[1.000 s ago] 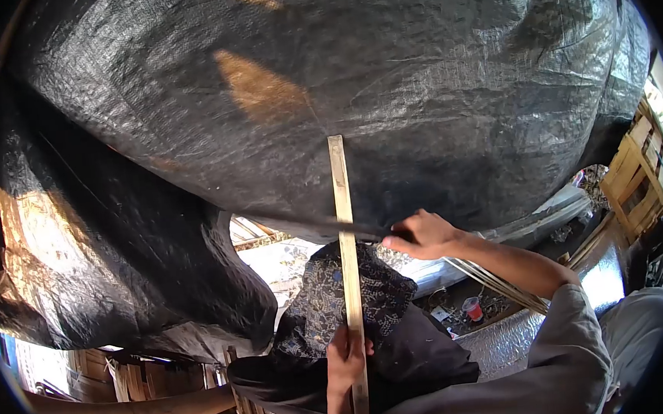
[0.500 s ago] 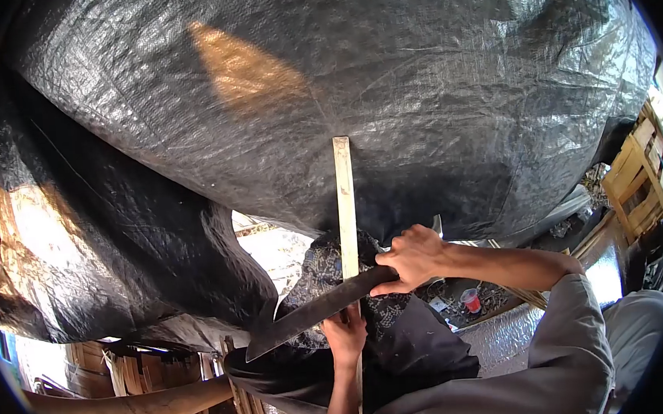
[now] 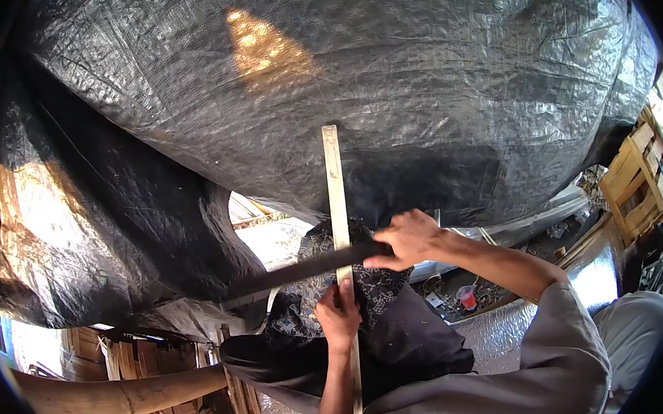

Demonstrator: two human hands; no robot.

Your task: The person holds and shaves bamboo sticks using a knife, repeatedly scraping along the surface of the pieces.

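My right hand (image 3: pixel 411 240) is closed around the handle of a machete (image 3: pixel 298 273). Its long dark blade points left and crosses over a pale strip of bamboo or wood (image 3: pixel 334 184); the tip is blurred. My left hand (image 3: pixel 338 318) grips that strip just below the blade, thumb lying along it. The strip stands lengthwise in front of me, its far end near a black tarp and its lower end running down past my left forearm. A patterned dark cloth (image 3: pixel 308 312) lies over my lap beneath both hands.
A large black tarp (image 3: pixel 415 78) hangs ahead. A thick bamboo pole (image 3: pixel 129 396) and woven bamboo pieces are at lower left. On the right are a red-and-clear plastic cup (image 3: pixel 466 297) and a broken wooden crate (image 3: pixel 637 178). Another grey-clothed knee or limb (image 3: pixel 636 336) shows at the right.
The machete has moved up along the strip and its blade now lies flatter, with the tip raised. My left hand has shifted slightly upward. The camera view has moved a little.
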